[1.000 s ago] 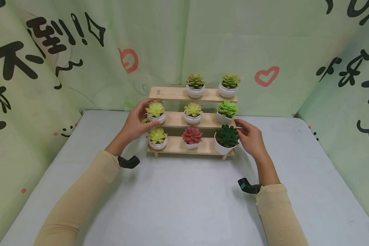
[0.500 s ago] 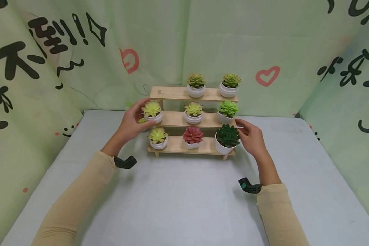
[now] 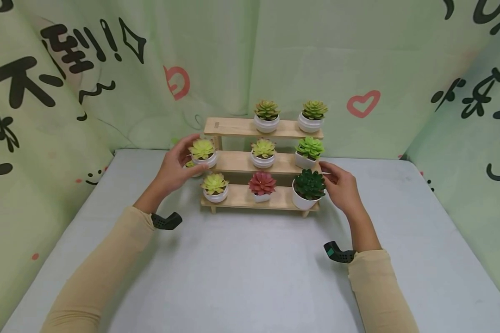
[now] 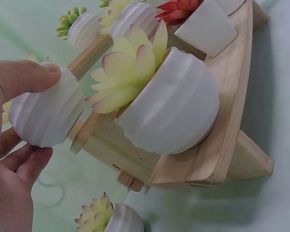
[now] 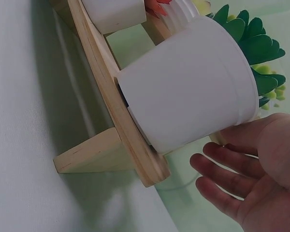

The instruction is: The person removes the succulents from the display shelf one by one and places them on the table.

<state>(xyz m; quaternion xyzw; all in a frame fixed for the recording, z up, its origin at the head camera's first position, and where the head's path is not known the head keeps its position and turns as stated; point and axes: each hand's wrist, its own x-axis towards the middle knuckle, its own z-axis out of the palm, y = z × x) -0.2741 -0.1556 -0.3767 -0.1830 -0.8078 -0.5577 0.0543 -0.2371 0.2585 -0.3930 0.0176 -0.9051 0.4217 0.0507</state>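
Observation:
My left hand (image 3: pixel 176 167) grips a white ribbed pot (image 4: pixel 48 108) with a yellow-green succulent (image 3: pixel 202 149), thumb on one side and fingers on the other. It is just off the left end of the middle tier of a wooden plant stand (image 3: pixel 235 162). My right hand (image 3: pixel 342 187) is at that tier's right end, thumb and index fingertip at the wood and the other fingers loosely curved. Beside it, a dark green succulent (image 3: pixel 309 184) in a larger white pot (image 5: pixel 188 87) sits on the bottom tier. Another succulent (image 4: pixel 108 215) stands behind my left hand, partly hidden.
On the bottom tier are a yellow-green succulent (image 3: pixel 215 183) and a red one (image 3: pixel 262 183). The middle tier bears another yellow-green succulent (image 3: pixel 263 148) and a bright green one (image 3: pixel 310 148). Two more succulents (image 3: pixel 267 111) stand on the top tier. A printed green curtain (image 3: pixel 216 51) surrounds the white table (image 3: pixel 250 273).
My left hand has carried the potted succulent leftward, from over the middle tier's left end to just beyond it. The right hand stays at the stand's right side.

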